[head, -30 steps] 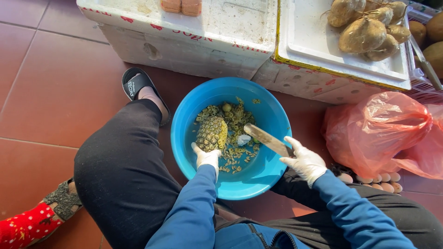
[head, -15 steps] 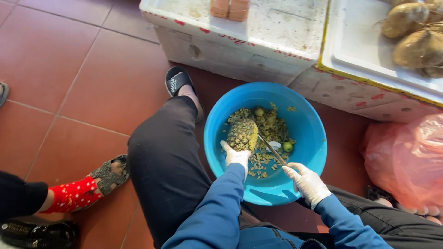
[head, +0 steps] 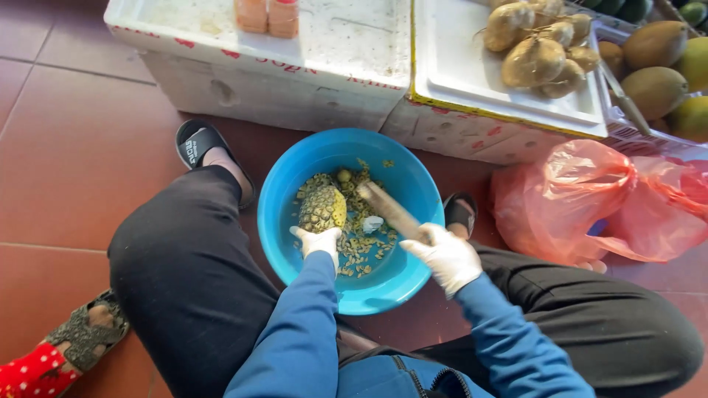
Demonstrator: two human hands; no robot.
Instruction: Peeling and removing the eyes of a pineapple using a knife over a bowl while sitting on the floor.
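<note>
Blue plastic basin sits on the red tiled floor between the seated person's knees, strewn with peel scraps. At its left side, the white-gloved left hand has its fingers closed on a half-peeled pineapple, held inside the basin. Just to the right, the gloved right hand grips a knife, blade over the scraps. Farther right lies a pink plastic bag.
</note>
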